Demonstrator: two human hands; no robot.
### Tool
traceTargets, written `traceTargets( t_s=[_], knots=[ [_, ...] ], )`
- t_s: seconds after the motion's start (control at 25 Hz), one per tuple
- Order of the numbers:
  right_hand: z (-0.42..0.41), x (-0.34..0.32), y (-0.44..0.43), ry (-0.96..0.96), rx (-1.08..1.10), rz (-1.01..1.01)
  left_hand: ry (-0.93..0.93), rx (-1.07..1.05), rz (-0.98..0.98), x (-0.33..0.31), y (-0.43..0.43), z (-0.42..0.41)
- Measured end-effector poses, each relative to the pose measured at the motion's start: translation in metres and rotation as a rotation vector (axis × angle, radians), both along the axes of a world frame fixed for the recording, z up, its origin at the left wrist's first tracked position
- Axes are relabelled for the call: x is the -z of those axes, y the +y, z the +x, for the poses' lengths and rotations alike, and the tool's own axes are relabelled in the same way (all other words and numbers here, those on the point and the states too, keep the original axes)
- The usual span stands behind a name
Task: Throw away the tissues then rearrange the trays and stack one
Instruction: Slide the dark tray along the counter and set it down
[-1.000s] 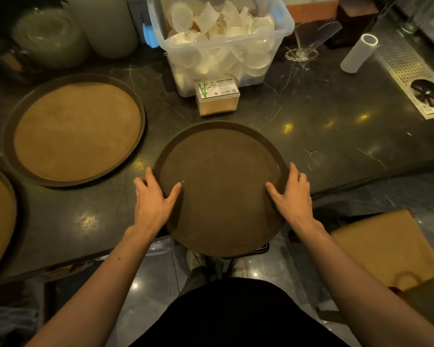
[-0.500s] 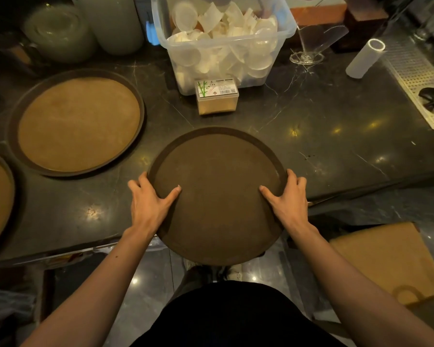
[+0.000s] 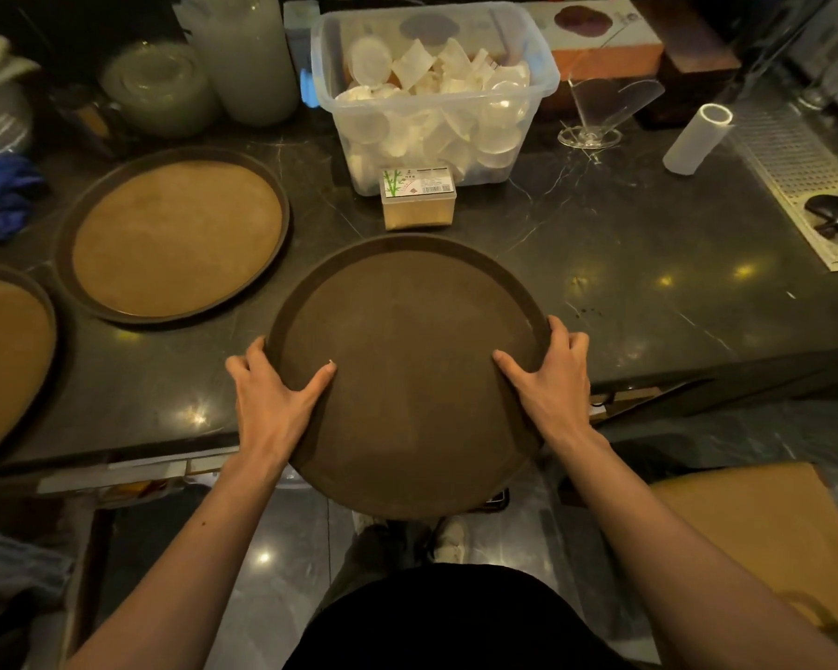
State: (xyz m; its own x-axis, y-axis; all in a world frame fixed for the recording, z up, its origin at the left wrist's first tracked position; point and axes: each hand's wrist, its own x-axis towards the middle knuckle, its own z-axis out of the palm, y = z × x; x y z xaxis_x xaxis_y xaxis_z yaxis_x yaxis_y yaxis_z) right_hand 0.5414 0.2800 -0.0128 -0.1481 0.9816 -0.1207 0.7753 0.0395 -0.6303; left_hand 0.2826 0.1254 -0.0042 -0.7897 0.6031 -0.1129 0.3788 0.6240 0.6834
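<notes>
Lower centre of frame: my left hand [image 3: 277,398] and right hand [image 3: 550,379] clamp opposite rims of round dark-brown tray [image 3: 407,374], thumbs on top, fingers wrapped under. Tray's near half overhangs edge of black marble counter [image 3: 625,263].

To do well: keep level, grip even, lift clear before moving.

Centre: small clear toothpick box [image 3: 418,198] just beyond far rim. Open counter right of tray.

Upper left: tan-lined round tray [image 3: 175,234], likely stacking spot; second tan tray [image 3: 6,350] at left edge.
</notes>
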Motion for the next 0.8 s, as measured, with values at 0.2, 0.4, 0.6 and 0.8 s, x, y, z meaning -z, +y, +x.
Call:
traceTargets(
  t_s=[0.2,0.4,0.6,0.8],
  knots=[
    [-0.010,-0.015,-0.005,0.055,-0.065,0.034,0.053,-0.118,0.052,-0.016,-0.023,0.003],
    [-0.044,-0.034,-0.029,0.114,-0.133,0.074,0.079,-0.198,0.117,-0.032,-0.065,-0.016],
    [-0.115,-0.046,-0.085,0.150,-0.239,0.090,0.077,-0.317,0.164,-0.039,-0.144,-0.066],
    [-0.214,-0.047,-0.171,0.167,-0.358,0.086,0.096,-0.436,0.173,-0.043,-0.257,-0.135]
  ],
)
